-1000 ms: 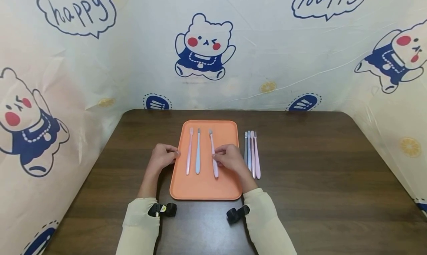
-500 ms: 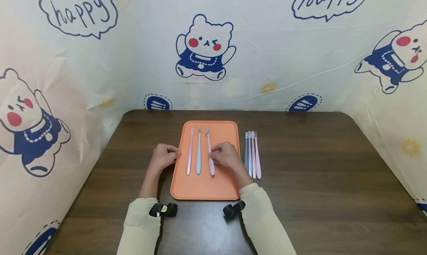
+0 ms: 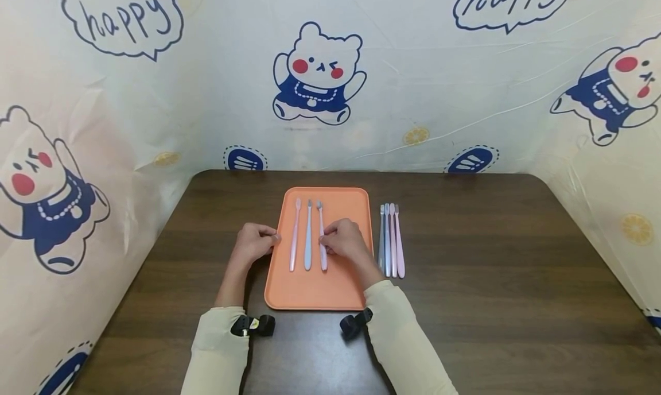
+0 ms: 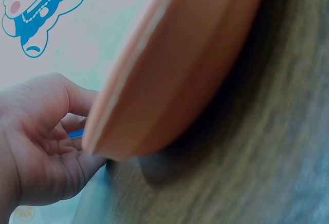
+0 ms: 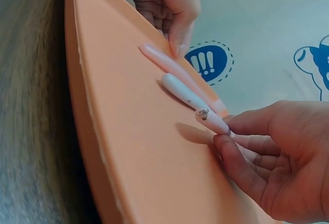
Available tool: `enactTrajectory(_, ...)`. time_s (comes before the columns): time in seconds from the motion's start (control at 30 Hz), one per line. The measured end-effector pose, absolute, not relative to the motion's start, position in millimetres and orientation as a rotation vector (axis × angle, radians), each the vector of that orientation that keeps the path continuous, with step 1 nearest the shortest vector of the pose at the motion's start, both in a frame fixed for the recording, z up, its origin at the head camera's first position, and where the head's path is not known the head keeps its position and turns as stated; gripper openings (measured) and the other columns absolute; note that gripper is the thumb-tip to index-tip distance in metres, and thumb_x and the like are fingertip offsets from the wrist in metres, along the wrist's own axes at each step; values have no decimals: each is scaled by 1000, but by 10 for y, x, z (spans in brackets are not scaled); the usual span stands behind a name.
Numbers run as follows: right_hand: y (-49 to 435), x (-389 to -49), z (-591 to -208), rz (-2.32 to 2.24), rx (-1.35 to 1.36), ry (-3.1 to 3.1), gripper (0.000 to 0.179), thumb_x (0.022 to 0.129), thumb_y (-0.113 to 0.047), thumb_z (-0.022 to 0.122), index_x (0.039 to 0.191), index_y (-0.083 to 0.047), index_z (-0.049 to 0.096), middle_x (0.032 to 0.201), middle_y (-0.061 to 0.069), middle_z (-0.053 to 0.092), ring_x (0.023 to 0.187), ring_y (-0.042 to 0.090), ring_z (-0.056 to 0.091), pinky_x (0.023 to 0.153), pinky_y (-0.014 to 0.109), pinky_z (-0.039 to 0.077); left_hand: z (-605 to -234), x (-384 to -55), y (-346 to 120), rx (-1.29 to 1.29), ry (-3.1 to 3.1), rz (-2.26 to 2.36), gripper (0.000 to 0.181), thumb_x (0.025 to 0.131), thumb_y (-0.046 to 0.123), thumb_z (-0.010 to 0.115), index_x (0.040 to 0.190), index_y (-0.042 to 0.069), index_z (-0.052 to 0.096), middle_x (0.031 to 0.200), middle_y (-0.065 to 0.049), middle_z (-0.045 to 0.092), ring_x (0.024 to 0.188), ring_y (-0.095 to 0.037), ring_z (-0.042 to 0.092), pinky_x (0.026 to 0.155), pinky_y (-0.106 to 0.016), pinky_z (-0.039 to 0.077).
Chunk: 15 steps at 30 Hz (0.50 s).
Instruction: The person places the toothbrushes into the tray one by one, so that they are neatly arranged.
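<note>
My right hand (image 3: pixel 343 237) pinches a pale pink toothbrush (image 3: pixel 323 260) between thumb and fingertips, over the orange tray (image 3: pixel 317 294). In the right wrist view, the handle end of this toothbrush (image 5: pixel 209 119) is slightly raised and casts a shadow on the tray. Left of it lie a light blue toothbrush (image 3: pixel 308 246) and a pink toothbrush (image 3: pixel 294 240), roughly parallel, heads toward the far side. My left hand (image 3: pixel 253 243) grips the tray's left rim, its thumb and fingers around the edge in the left wrist view; some fingertips are hidden there.
Right of the tray, several more toothbrushes (image 3: pixel 392 243) in blue and pink lie side by side on the dark wooden table (image 3: pixel 496 268). A patterned sheet (image 3: pixel 320 142) surrounds the table's back and sides. Each sleeve carries a black wrist camera (image 3: pixel 356 324).
My right hand has moved left with the pale pink toothbrush, bringing it closer to the blue one and more nearly parallel to it. My left hand stays at the tray rim.
</note>
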State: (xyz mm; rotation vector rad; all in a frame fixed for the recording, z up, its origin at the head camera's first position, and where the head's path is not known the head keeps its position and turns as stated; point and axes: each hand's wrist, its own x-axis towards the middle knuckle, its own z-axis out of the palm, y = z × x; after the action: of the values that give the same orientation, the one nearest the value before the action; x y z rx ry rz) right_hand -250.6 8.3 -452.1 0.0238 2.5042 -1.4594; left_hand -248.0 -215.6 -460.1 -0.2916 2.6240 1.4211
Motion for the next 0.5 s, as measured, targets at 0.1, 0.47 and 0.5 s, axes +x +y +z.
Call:
enactTrajectory(0.1,51,-2505,-4521,-1458,38,2505,20,91,-10,73,106,2,75,90,15,76,64,10,64,59,21,57,-4610,-2474,-2155,-303,2626,1412,27,94,9,64,114,-8,73,111,-26,72,81,-13,69,75,-31,63)
enactTrajectory(0.47,-4,-2518,-4545,-1394,66,2571,20,89,-13,77,105,-2,75,89,10,75,67,11,68,59,21,55,-4588,-2476,-2151,-303,2626,1409,28,94,9,65,114,-8,72,110,-25,72,80,-12,69,74,-29,63)
enactTrajectory(0.5,-4,-2518,-4547,-1393,72,2570,20,89,-14,78,104,-2,75,88,10,75,67,11,67,59,21,54,-4585,-2476,-2149,-298,2625,1412,28,94,9,65,114,-9,72,110,-26,72,80,-12,68,74,-29,63)
